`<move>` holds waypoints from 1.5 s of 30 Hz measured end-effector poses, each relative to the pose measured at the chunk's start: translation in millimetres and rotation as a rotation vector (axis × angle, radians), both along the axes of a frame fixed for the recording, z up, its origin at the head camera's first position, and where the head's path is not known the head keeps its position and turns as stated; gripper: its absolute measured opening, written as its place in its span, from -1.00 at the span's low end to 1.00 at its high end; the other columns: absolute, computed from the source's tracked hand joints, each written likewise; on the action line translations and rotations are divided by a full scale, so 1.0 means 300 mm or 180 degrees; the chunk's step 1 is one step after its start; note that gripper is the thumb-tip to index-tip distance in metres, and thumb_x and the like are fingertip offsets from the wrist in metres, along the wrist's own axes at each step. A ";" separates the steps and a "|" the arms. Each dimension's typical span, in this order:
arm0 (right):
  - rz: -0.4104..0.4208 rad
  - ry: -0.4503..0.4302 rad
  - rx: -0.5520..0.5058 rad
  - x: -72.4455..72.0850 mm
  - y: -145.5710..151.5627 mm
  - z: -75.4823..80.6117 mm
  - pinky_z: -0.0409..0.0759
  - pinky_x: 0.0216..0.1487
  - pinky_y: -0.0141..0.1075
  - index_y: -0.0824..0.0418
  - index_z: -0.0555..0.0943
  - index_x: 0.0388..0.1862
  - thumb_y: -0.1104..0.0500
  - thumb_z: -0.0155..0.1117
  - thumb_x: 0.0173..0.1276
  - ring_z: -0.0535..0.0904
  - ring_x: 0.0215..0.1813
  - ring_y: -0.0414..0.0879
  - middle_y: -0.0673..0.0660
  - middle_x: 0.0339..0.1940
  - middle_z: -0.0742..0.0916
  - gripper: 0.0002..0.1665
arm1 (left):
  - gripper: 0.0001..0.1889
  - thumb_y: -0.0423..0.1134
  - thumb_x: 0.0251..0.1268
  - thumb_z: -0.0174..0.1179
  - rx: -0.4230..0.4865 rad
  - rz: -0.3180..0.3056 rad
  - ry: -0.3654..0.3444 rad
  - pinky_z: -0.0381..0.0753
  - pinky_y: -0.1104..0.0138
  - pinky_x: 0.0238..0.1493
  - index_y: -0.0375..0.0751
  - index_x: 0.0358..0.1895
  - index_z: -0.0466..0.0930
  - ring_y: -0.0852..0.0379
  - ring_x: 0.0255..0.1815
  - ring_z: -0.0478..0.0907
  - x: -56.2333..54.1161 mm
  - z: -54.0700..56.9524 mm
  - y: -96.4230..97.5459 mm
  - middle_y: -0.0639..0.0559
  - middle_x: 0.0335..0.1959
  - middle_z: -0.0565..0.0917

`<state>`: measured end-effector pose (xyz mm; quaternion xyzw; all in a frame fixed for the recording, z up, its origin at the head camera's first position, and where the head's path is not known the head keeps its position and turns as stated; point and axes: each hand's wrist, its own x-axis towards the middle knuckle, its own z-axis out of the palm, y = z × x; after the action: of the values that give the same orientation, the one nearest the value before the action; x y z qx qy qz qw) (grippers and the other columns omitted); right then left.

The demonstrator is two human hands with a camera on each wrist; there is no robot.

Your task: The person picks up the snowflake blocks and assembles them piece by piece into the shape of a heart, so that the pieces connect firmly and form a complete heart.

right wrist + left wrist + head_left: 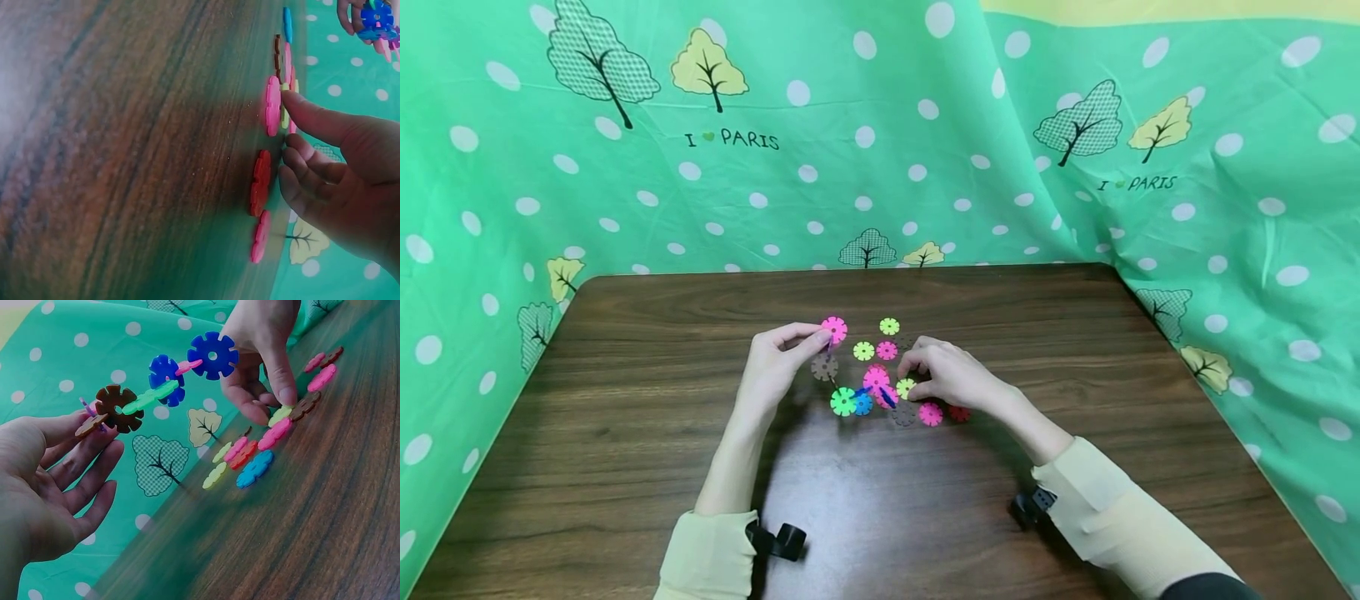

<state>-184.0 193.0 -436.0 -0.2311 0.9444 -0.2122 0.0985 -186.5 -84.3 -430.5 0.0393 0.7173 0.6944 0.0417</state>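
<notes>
My left hand [778, 362] pinches one end of a chain of slotted, flower-shaped plastic discs between thumb and fingers. In the left wrist view the chain hangs in the air, with a brown disc [119, 409], a green disc [149, 397] and a dark blue disc [213, 356] at its far end. Over the loose discs on the table, my right hand [955, 379] is lowered, its thumb and fingers pinching a yellow-green disc [906, 388]. Other discs lie close around it, among them a pink disc [930, 414] and a blue disc [255, 469].
Two yellow-green discs, one of them the far disc [889, 326], and a pink disc [887, 350] lie beyond the hands. A red disc [260, 183] is near my right hand. The brown wooden table [625, 433] meets a green dotted cloth [865, 150] behind.
</notes>
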 end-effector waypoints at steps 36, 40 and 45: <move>-0.0548 0.0075 -0.2112 -0.019 -0.002 0.057 0.78 -0.10 -0.31 0.37 0.74 -0.02 0.31 0.26 0.49 0.82 -0.21 0.03 0.26 -0.13 0.74 -0.80 | -0.75 -0.05 0.33 0.41 -0.0500 -0.0154 0.0226 0.65 0.23 0.13 -0.08 -0.06 0.83 0.16 -0.01 0.73 0.014 0.002 0.033 -0.03 -0.09 0.84; -0.0532 0.0211 -0.2287 -0.008 -0.018 0.070 0.76 -0.02 -0.34 0.36 0.75 0.00 0.32 0.27 0.49 0.81 -0.16 -0.06 0.24 -0.08 0.75 -0.78 | -0.75 -0.02 0.33 0.40 -0.0629 -0.0188 0.0285 0.65 0.13 0.22 -0.04 -0.06 0.83 0.10 0.06 0.74 0.020 0.009 0.041 0.00 -0.07 0.84; -0.0627 0.0255 -0.2349 0.013 -0.032 0.086 0.70 0.06 -0.43 0.25 0.78 0.04 0.26 0.30 0.49 0.68 0.06 -0.22 0.19 0.04 0.76 -0.77 | -0.78 -0.04 0.32 0.41 -0.0727 -0.0216 0.0430 0.67 0.17 0.14 -0.03 -0.08 0.84 0.11 0.00 0.76 0.029 0.011 0.056 0.02 -0.10 0.85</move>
<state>-180.1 183.3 -410.1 -0.1673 0.8253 -0.5371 -0.0491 -177.8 -67.4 -427.1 0.1052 0.7911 0.6022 0.0209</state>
